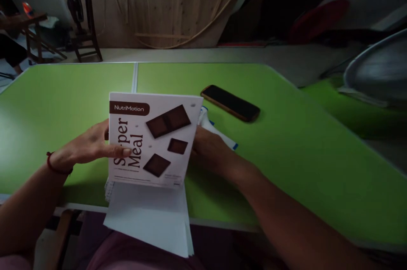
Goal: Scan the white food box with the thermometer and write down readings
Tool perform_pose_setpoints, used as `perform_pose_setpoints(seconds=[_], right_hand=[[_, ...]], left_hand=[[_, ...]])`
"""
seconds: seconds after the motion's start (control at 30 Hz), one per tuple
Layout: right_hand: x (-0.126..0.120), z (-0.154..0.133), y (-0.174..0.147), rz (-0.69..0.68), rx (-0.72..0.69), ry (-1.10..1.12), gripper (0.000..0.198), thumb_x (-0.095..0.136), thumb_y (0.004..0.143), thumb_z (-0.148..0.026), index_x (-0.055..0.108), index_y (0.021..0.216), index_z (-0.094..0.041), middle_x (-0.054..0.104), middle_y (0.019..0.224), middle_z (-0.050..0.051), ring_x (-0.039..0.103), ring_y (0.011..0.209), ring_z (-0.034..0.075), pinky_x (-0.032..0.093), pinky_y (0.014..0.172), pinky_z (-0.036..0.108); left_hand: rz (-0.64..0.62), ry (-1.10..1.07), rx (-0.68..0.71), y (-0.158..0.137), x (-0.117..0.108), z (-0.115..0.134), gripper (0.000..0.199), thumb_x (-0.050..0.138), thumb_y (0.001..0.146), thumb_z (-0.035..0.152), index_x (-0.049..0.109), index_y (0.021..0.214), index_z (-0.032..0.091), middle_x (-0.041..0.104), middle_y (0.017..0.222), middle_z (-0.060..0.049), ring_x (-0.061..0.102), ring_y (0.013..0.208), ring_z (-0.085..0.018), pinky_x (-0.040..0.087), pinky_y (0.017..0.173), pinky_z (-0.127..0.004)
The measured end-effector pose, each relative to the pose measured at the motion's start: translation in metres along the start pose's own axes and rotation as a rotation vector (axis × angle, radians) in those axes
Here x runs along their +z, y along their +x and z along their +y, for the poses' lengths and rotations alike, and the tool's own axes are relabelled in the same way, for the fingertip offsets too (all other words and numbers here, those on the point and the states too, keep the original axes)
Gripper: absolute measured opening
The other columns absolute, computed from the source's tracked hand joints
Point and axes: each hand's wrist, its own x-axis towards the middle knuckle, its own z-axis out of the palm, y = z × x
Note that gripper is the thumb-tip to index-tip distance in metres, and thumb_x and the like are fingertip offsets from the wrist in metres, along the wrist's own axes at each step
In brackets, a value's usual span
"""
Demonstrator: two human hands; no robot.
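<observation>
A white NutriMotion Super Meal box, printed with brown chocolate pieces, stands upright in front of me. My left hand grips its left side, thumb across the front and the other fingers behind. At the right edge, my right hand reaches behind the box, which hides its fingers. Beside that hand lies a white, blue-edged item, mostly covered; its kind is unclear. Below the box, white paper sheets extend over the table's front edge.
A dark phone with a brown case lies on the green table, right of the box. Beyond the table are a wooden chair, a fan and a wooden panel. Part of a person shows far left.
</observation>
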Motion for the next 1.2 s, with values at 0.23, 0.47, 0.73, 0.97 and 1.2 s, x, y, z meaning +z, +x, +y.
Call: perform_pose_setpoints(seconds=[0.23, 0.47, 0.73, 0.97, 1.2], right_hand=[[-0.011, 0.039, 0.007, 0.107, 0.378, -0.384, 0.040, 0.073, 0.063, -0.050, 0.058, 0.082, -0.019, 0.060, 0.081, 0.011, 0.054, 0.071, 0.023, 0.036, 0.056, 0.031], [-0.026, 0.018, 0.019, 0.132, 0.654, 0.197, 0.029, 0.070, 0.064, -0.047, 0.059, 0.069, -0.021, 0.052, 0.058, 0.000, 0.046, 0.053, 0.015, 0.036, 0.055, 0.031], [-0.049, -0.073, -0.018, 0.084, 0.209, 1.336, 0.043, 0.076, 0.065, -0.056, 0.073, 0.096, -0.026, 0.061, 0.067, 0.004, 0.053, 0.056, 0.016, 0.041, 0.045, 0.028], [-0.032, -0.076, -0.032, -0.075, 0.365, 1.264, 0.048, 0.073, 0.068, -0.058, 0.072, 0.098, -0.021, 0.060, 0.067, 0.004, 0.054, 0.057, 0.016, 0.045, 0.047, 0.029], [-0.034, -0.086, -0.033, -0.128, 0.421, 1.132, 0.035, 0.072, 0.069, -0.055, 0.064, 0.066, -0.022, 0.056, 0.064, 0.004, 0.052, 0.058, 0.016, 0.046, 0.049, 0.032]], left_hand=[[-0.018, -0.011, -0.002, -0.001, -0.002, -0.007, 0.049, 0.066, 0.085, 0.022, 0.052, 0.131, 0.014, 0.071, 0.103, -0.014, 0.069, 0.094, -0.024, 0.058, 0.071, -0.032], [-0.032, -0.078, -0.013, -0.001, -0.006, -0.010, 0.027, 0.067, 0.085, 0.024, 0.061, 0.108, 0.012, 0.070, 0.103, -0.012, 0.069, 0.090, -0.022, 0.058, 0.071, -0.030], [0.006, -0.095, -0.097, -0.009, -0.009, -0.028, 0.054, 0.073, 0.082, 0.036, 0.051, 0.126, 0.013, 0.063, 0.123, -0.015, 0.066, 0.104, -0.027, 0.060, 0.080, -0.038], [0.026, -0.075, -0.126, -0.008, -0.008, -0.027, 0.057, 0.074, 0.079, 0.041, 0.050, 0.121, 0.011, 0.065, 0.119, -0.018, 0.069, 0.096, -0.027, 0.062, 0.072, -0.035], [0.002, -0.072, -0.090, -0.008, -0.008, -0.027, 0.057, 0.073, 0.081, 0.040, 0.049, 0.124, 0.011, 0.066, 0.118, -0.017, 0.069, 0.096, -0.026, 0.061, 0.071, -0.032]])
